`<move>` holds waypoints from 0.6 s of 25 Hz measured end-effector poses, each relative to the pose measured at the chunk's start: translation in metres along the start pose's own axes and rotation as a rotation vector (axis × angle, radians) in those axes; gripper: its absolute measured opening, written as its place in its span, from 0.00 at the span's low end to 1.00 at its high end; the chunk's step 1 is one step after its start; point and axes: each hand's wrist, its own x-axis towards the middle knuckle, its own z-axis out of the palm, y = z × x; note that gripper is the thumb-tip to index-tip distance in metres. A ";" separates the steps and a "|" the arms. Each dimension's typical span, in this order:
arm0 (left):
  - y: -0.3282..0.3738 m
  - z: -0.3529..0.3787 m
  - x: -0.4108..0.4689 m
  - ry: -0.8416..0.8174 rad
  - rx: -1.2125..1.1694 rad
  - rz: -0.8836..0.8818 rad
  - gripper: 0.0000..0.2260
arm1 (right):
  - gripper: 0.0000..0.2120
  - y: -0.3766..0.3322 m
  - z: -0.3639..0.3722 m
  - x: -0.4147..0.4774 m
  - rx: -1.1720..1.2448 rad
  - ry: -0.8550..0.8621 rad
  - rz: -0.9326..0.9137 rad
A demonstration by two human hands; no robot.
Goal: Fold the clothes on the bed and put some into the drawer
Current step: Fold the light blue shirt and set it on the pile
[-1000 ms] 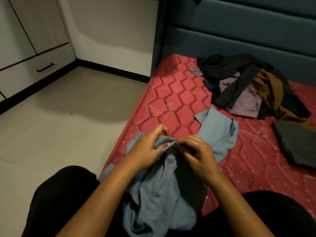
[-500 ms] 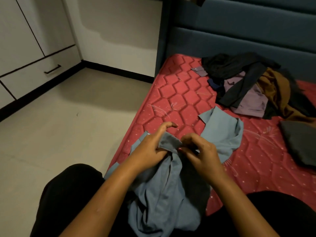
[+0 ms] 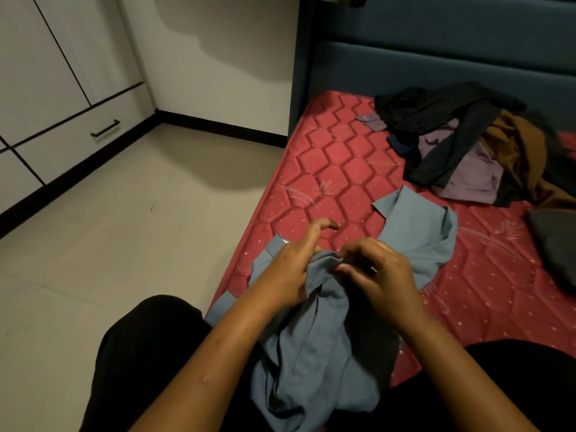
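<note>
Lap: the person's legs in black trousers (image 3: 149, 353) fill the bottom of the view, one knee on each side, at the near edge of the bed.
Shirt: a blue-grey shirt (image 3: 311, 363) hangs crumpled between the knees. Its upper part runs up over the bed's edge, and its collar end lies spread on the red surface just beyond the hands.
Left hand: the left hand (image 3: 293, 263) has its back to the camera and holds a bunched fold of the shirt at its thumb side. The forefinger stretches forward, clear of the cloth.
Right hand: the right hand (image 3: 377, 272) meets the same fold, fingers curled and thumb tip pinching the cloth, almost touching the left hand.
Mattress: a red quilted mattress (image 3: 336, 157) with a hexagon pattern carries all the clothes.
Dark grey garment: a dark grey garment (image 3: 554, 244) lies flat at the right edge, apart from the shirt.
Pile: a loose pile of clothes (image 3: 467, 145) in black, mauve, navy and brown lies near the head of the bed, well beyond the shirt.
Headboard: a dark blue padded headboard (image 3: 436, 57) stands behind the pile.
Floor: a pale floor (image 3: 124, 244) lies left of the bed.
Drawer: a white drawer (image 3: 78, 141) with a dark bar handle sits closed in the cupboard at far left, well apart from the bed.
</note>
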 end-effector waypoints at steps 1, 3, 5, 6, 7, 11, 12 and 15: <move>0.000 -0.001 -0.001 -0.012 -0.003 -0.001 0.24 | 0.06 0.001 0.000 0.000 -0.010 0.000 0.027; 0.000 -0.002 -0.001 -0.037 -0.033 -0.007 0.22 | 0.08 0.003 -0.002 0.001 0.002 0.006 0.071; 0.004 -0.001 -0.001 -0.047 -0.063 -0.012 0.19 | 0.13 0.003 -0.003 0.000 0.016 0.011 0.060; 0.004 0.001 0.000 -0.042 -0.082 -0.015 0.17 | 0.14 0.002 -0.002 -0.001 -0.005 0.007 0.031; 0.005 0.002 0.000 -0.036 -0.102 -0.021 0.15 | 0.14 0.000 -0.001 -0.002 -0.027 0.004 0.011; 0.001 0.003 0.002 0.022 -0.186 -0.044 0.10 | 0.14 -0.001 0.002 -0.001 -0.026 0.005 0.041; -0.001 0.003 0.002 0.040 -0.216 -0.043 0.11 | 0.14 0.001 0.001 -0.001 -0.024 0.000 0.057; -0.005 0.002 0.003 0.072 -0.252 -0.047 0.12 | 0.14 0.009 -0.001 0.000 -0.064 -0.002 0.081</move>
